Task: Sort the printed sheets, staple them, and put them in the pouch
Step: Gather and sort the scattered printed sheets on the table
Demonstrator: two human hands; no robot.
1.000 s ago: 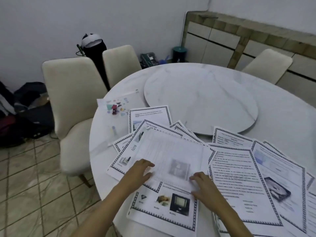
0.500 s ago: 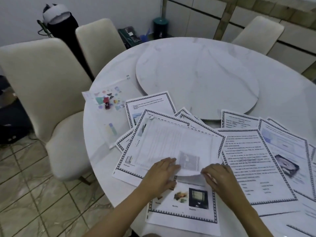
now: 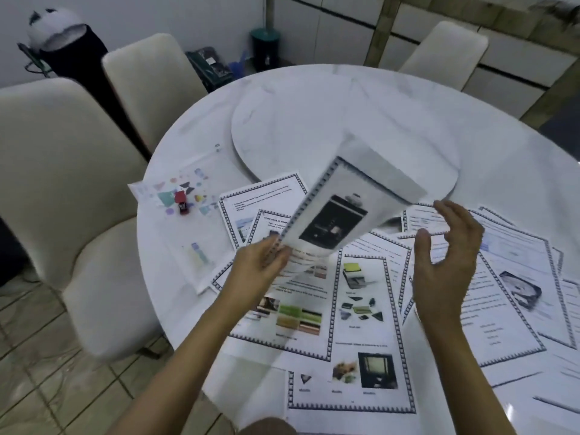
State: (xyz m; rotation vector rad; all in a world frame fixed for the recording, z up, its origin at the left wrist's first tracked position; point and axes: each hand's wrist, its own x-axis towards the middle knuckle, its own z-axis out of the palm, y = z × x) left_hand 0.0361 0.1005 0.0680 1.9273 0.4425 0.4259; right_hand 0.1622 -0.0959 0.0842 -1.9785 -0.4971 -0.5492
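We see the left hand (image 3: 262,262) pinching the near left corner of a small lifted stack of printed sheets (image 3: 342,211), thumb on top and fingers under it. The stack is raised off the surface (image 3: 470,120) and tilts up and away toward the far right, blurred with motion; its facing page carries a patterned border and a dark picture. The right hand (image 3: 445,262) is held in the air just right of the stack, fingers spread and curled, touching nothing.

Below the hands, many more loose sheets (image 3: 361,309) lie fanned and overlapping across the near half of the surface, most with the same patterned border, some with small colour photos, some with text. They run from the middle out to the right edge of view.

At the left, a clear pouch (image 3: 188,199) with coloured shapes printed on it lies flat on the surface, apart from the sheets. A small red stapler (image 3: 181,201) rests on the pouch.

Farther back, a round raised turntable (image 3: 314,120) sits in the middle of the surface. Cream chairs (image 3: 62,183) stand at the left and at the far side.
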